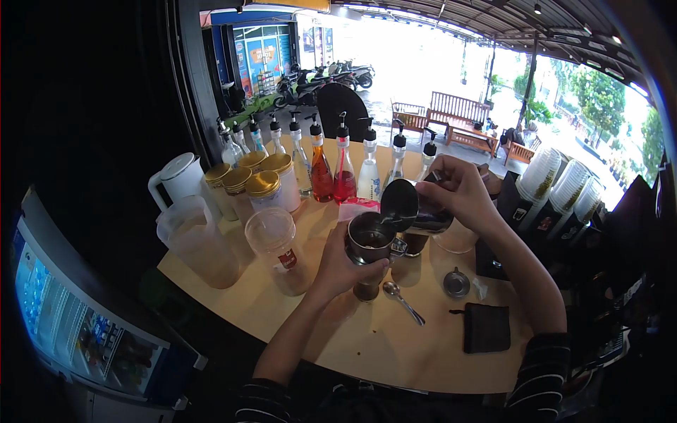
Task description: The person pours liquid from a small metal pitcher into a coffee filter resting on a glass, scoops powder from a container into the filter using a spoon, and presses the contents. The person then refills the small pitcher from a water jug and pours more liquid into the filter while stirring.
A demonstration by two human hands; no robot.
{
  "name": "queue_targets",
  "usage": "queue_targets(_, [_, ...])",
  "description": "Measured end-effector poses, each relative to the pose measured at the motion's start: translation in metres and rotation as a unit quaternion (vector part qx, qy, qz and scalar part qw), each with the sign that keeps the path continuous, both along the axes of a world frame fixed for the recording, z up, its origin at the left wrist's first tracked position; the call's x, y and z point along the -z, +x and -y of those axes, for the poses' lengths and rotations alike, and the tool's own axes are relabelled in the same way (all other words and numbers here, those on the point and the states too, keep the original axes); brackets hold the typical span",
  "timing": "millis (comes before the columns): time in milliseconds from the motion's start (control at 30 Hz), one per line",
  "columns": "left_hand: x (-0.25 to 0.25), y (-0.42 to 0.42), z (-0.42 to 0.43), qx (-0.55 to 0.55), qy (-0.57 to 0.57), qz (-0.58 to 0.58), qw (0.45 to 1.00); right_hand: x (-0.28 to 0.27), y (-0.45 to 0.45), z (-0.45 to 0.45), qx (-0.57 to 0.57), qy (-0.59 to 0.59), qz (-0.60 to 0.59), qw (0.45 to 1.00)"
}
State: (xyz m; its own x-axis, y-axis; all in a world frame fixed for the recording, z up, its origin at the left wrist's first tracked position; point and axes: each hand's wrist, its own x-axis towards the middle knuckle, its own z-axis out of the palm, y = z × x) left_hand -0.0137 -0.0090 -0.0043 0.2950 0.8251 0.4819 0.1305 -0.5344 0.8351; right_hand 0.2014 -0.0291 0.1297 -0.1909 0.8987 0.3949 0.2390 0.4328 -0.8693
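My left hand (345,262) is wrapped round a metal cup (371,255) with a small side handle. Dark contents show inside it, and a glass (367,289) stands just below. My right hand (462,194) grips a shiny metal vessel (431,223), tipped so its dark oval mouth faces left over the cup's rim. Whether anything flows from it I cannot make out. Behind the cup, partly hidden, is a glass with dark liquid (416,245). A spoon (404,303) lies in front, with a small round metal lid (456,283) to its right.
Pump bottles (343,169) line the table's far edge. Gold-lidded jars (264,187), a clear plastic jar (271,250) and pitchers (197,243) stand left. A dark folded cloth (486,328) lies right, near stacked plastic cups (539,176). A lit fridge (77,317) is at lower left.
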Motion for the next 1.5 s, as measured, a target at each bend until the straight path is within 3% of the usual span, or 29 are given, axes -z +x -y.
queue_targets(333, [0.002,0.002,-0.001,0.006,-0.004,0.025,1.0,-0.011,-0.013,-0.007,0.017,-0.034,0.077,0.996])
queue_targets(400, [0.002,0.001,-0.002,0.004,0.0,0.022,1.0,-0.012,-0.014,-0.007,0.024,0.013,0.112,0.993])
queue_targets(1133, [0.006,-0.001,-0.005,0.002,0.003,-0.004,1.0,-0.009,-0.012,-0.015,0.024,0.013,0.092,0.995])
queue_targets(1500, [0.004,-0.001,-0.004,-0.007,0.004,-0.018,1.0,-0.013,-0.003,-0.016,0.055,0.02,0.145,0.988])
